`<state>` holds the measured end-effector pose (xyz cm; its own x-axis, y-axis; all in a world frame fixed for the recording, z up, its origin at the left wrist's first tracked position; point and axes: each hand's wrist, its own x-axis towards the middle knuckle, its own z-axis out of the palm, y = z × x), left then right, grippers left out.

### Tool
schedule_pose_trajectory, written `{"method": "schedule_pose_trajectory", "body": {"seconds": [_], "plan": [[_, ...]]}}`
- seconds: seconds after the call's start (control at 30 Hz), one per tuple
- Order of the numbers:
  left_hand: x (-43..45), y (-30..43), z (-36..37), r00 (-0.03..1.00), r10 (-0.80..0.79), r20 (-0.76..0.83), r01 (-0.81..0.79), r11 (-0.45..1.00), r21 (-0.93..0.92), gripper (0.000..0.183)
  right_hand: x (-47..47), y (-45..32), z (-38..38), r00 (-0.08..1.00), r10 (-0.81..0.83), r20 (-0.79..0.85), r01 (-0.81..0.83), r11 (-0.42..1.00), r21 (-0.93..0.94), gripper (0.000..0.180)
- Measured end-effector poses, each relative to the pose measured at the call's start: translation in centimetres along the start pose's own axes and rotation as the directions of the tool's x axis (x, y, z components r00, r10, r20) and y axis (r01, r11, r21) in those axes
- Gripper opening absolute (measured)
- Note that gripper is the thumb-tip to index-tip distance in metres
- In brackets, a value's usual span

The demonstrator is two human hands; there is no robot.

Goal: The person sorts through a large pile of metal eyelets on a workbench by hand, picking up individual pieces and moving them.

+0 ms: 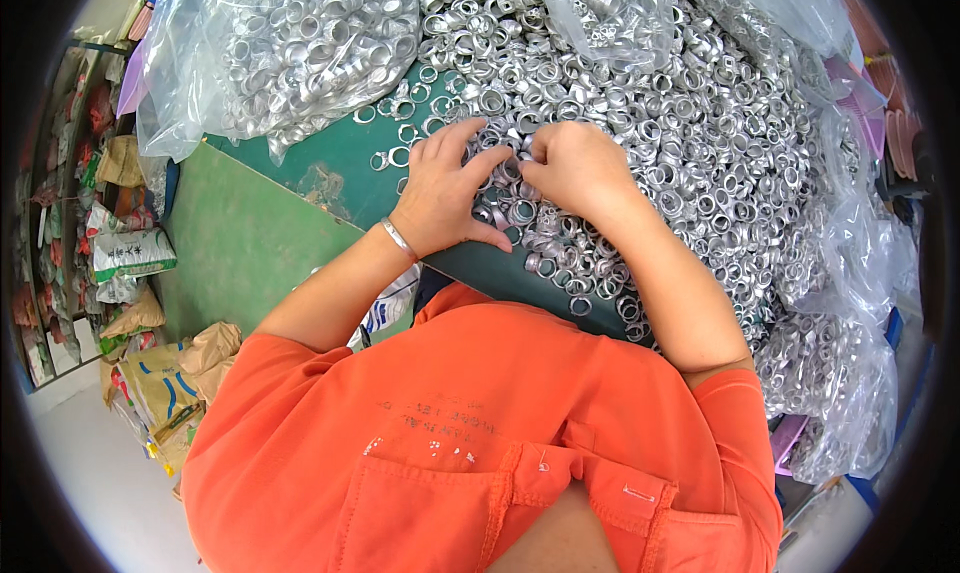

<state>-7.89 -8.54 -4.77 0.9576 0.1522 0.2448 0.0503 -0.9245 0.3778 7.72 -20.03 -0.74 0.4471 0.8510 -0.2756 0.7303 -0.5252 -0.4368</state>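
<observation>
A broad heap of silver-coloured metal rings (697,123) covers much of the green tabletop (360,168) before me. My left hand (450,187) rests at the heap's left edge, fingers spread and curved around a small group of rings (517,211). Just right of it, my right hand (576,166) has its thumb and fingertips bent down into the rings; whether it pinches one is hidden. A few loose rings (390,158) lie on the green surface left of my left hand.
A clear plastic bag full of rings (315,48) stands at the back left. Another bag of rings (817,363) lies at the right. Pink trays (900,142) are at the far right. Shelving (56,198) and paper sacks (161,378) stand at the left.
</observation>
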Motion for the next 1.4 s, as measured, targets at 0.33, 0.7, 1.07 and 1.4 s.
{"method": "schedule_pose_trajectory", "body": {"seconds": [0.33,0.7,1.07,1.4], "plan": [[4.0,4.4,1.0,0.92,-0.368,0.135,0.233,0.236,-0.943,0.017,-3.3,1.4,-2.6,0.999,0.035,-0.03,0.004,0.579,0.815,0.015],[3.7,-0.4,0.0,0.949,-0.21,-0.235,0.156,0.961,-0.229,0.012,-3.3,2.5,0.4,0.888,-0.402,-0.223,0.348,0.905,-0.243,0.01],[6.3,-0.5,0.1,0.968,-0.244,-0.055,0.243,0.97,-0.026,0.013,-3.0,0.9,1.1,0.949,-0.291,-0.119,0.256,0.935,-0.243,0.011],[8.1,-1.2,0.2,0.994,-0.094,0.061,0.075,0.964,0.256,0.01,-3.7,1.1,0.2,0.965,-0.24,0.102,0.258,0.937,-0.236,0.012]]}}
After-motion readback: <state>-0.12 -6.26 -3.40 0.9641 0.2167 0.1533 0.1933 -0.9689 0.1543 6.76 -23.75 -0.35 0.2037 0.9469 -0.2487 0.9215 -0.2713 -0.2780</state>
